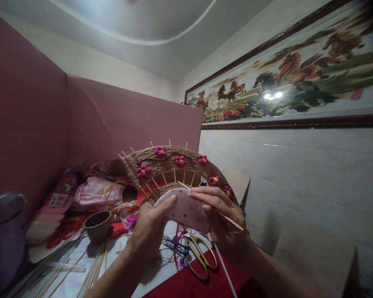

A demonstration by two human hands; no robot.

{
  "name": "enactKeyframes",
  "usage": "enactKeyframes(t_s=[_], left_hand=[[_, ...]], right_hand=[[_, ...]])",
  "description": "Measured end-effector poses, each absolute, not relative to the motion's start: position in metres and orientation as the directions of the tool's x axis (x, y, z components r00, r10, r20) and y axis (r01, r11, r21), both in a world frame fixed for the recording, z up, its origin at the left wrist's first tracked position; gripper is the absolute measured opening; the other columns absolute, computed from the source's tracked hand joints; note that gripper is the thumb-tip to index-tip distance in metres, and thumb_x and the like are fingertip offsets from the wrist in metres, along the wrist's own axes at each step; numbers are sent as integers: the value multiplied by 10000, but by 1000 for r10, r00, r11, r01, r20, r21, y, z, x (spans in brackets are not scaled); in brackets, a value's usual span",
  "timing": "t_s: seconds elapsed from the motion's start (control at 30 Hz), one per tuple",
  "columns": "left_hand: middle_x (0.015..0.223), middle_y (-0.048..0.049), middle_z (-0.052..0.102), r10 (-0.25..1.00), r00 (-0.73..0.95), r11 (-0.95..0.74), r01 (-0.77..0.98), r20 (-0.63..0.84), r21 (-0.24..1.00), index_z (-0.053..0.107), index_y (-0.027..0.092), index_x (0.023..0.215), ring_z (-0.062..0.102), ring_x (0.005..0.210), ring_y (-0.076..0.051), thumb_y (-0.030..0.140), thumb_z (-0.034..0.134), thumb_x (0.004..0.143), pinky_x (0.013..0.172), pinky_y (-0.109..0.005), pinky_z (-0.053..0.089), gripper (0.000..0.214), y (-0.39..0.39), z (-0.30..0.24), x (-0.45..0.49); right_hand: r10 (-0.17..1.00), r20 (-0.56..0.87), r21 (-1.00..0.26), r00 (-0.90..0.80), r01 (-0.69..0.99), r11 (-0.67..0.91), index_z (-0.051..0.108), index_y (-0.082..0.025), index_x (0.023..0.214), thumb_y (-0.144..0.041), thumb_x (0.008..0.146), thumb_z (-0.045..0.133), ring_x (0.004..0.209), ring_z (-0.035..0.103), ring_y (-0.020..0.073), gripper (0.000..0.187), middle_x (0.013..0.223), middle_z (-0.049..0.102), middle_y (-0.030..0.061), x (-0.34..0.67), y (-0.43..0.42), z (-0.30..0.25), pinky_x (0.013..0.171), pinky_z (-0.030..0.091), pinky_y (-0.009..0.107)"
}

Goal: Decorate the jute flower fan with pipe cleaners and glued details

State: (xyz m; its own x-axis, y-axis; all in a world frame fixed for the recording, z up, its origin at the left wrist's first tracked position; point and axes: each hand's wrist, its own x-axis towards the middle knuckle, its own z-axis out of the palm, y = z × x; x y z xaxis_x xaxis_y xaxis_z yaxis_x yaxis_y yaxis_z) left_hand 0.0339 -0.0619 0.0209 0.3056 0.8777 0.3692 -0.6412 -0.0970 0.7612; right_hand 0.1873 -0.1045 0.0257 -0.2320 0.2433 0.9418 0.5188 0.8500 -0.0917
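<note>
- Both my forearms reach up from the lower edge, with my hands meeting before a woven fan (170,159) trimmed with pink flowers (180,161).
- Left hand (153,217): closed on the left end of a red-dotted white cloth (183,211), thumb lying on its front; the fingers behind are hidden.
- Right hand (225,211): thumb and fingers pinched together on a thin stick (233,222), at the cloth's right side.
- The stick's long axis slants from upper left to lower right; its upper tip crosses the cloth's top edge, pointing toward the fan's spokes. My right hand holds it; my left thumb is near that tip.
- The cloth sits in front of the fan's lower middle; I cannot tell whether it is attached.
- Below, gold-handled scissors (201,257) rest partly on a red sheet (174,285); a brown cup (98,236) stands left on the white-covered worktop (113,244).
</note>
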Motion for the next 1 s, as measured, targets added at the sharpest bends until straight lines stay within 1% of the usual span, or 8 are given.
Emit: enactKeyframes(t_s=[0.13, 0.3, 0.4, 0.5, 0.67, 0.87, 1.0], left_hand=[[783, -112, 693, 878, 306, -89, -652, 369, 753, 722, 91, 798, 607, 674, -160, 223, 707, 675, 636, -242, 487, 181, -61, 21, 34], [790, -121, 695, 881, 309, -83, -645, 359, 760, 722, 84, 812, 617, 696, -174, 231, 719, 662, 642, -250, 494, 210, -62, 20, 33], [777, -117, 692, 892, 291, -77, -654, 345, 752, 718, 80, 759, 605, 670, -159, 224, 729, 645, 629, -239, 489, 185, -64, 22, 34], [757, -110, 685, 885, 295, -83, -661, 361, 746, 714, 78, 744, 595, 663, -150, 221, 716, 660, 626, -230, 483, 166, -64, 23, 34], [766, -103, 680, 876, 312, -90, -645, 368, 759, 718, 83, 784, 588, 644, -146, 230, 691, 695, 639, -246, 481, 174, -62, 20, 33], [810, -107, 686, 878, 292, -100, -662, 379, 743, 720, 91, 820, 601, 691, -156, 208, 713, 664, 639, -237, 481, 195, -61, 19, 34], [814, -112, 685, 877, 294, -96, -668, 380, 738, 713, 83, 844, 590, 678, -147, 210, 692, 691, 622, -226, 476, 200, -60, 18, 34]], right_hand=[[256, 926, -90, -276, 499, 862, 597, -218, 1121, -53, 853, 436, 1024, 574, 186, 354, 1074, 622, 70, 185, -104, 28, 855, 521, 402], [235, 944, -83, -232, 522, 849, 602, -216, 1112, -61, 857, 432, 1022, 573, 192, 343, 1068, 627, 73, 186, -105, 28, 852, 515, 409], [242, 940, -83, -241, 526, 846, 601, -219, 1113, -60, 852, 438, 1016, 576, 188, 345, 1064, 627, 72, 185, -107, 30, 852, 518, 403], [243, 931, -74, -272, 511, 857, 600, -223, 1111, -53, 851, 432, 1012, 579, 186, 353, 1049, 635, 70, 184, -109, 31, 844, 525, 402], [224, 949, -74, -223, 531, 844, 601, -216, 1110, -53, 854, 432, 1019, 574, 183, 347, 1066, 625, 69, 186, -108, 31, 857, 514, 397], [235, 927, -58, -292, 508, 859, 586, -197, 1133, -29, 842, 430, 1037, 567, 184, 370, 1079, 610, 87, 183, -107, 32, 859, 523, 389], [221, 938, -48, -267, 530, 846, 587, -216, 1125, -35, 845, 423, 1013, 576, 184, 372, 1052, 622, 80, 183, -108, 32, 845, 527, 404]])
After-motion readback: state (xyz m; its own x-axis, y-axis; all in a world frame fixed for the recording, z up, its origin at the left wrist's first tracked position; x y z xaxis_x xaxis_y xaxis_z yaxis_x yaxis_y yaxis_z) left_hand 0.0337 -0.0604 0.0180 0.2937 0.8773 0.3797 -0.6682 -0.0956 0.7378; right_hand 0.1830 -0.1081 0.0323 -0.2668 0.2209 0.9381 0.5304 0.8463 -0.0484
